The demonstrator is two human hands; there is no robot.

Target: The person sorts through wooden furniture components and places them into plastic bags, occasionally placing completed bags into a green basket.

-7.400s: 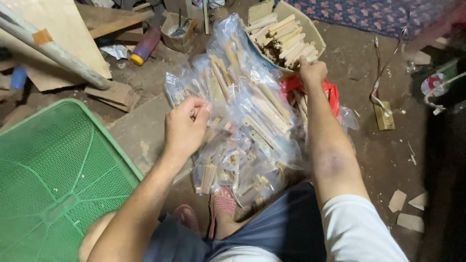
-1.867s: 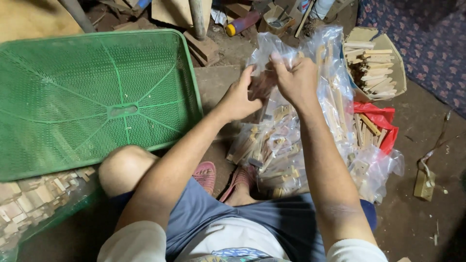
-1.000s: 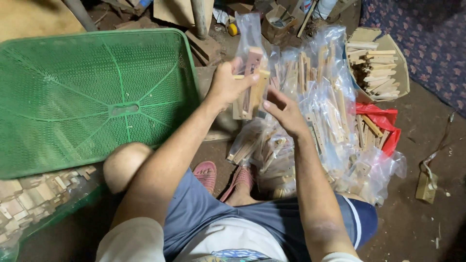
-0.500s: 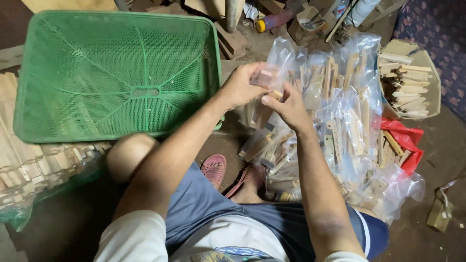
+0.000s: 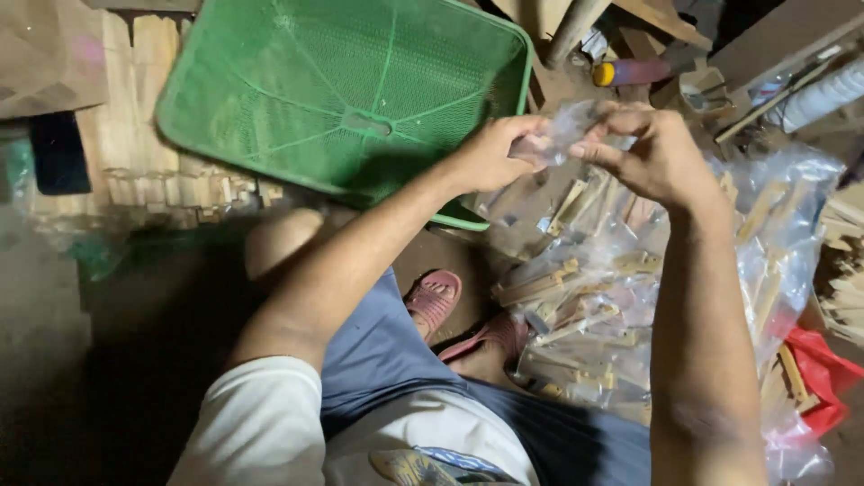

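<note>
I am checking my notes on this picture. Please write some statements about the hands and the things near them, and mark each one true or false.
1. Both hands, left hand and right hand, pinch a small clear plastic bag. True.
2. The green tray is full of wood pieces. False: it looks empty.
3. Bags of wooden sticks lie below the hands. True.
4. The person is barefoot. False: reddish sandals are on the feet.
</note>
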